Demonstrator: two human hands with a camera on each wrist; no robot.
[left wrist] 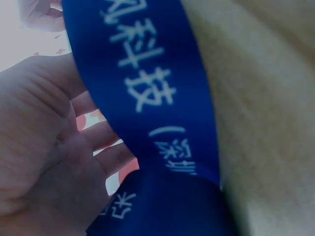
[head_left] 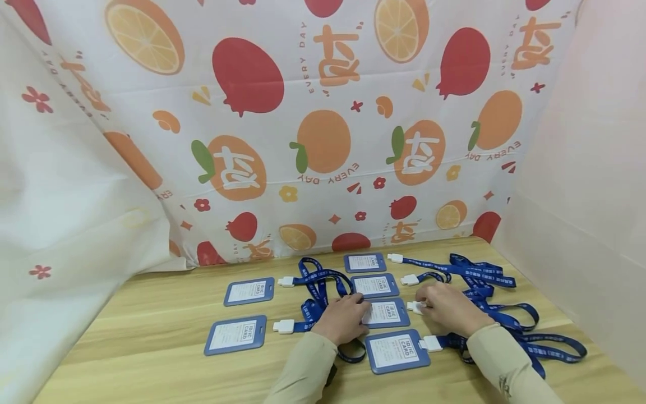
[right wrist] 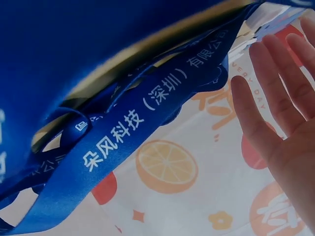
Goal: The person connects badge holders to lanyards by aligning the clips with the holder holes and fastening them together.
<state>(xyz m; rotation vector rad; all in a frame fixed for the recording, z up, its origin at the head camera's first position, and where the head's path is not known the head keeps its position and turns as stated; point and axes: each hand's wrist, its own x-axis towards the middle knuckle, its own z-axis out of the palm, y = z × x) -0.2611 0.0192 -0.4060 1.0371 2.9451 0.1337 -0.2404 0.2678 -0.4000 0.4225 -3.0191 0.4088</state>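
Pinching a white lanyard clip in the right grip beside a blue ID-card holder flat on the wooden counter; touching the holder with the left grip, unclear whether closed.

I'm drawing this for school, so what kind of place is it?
Probably a small indoor work corner, though I can't be sure. A wood-patterned table stands in front of a hanging fruit-print cloth, and ID card holders and blue lanyards are spread out on top.
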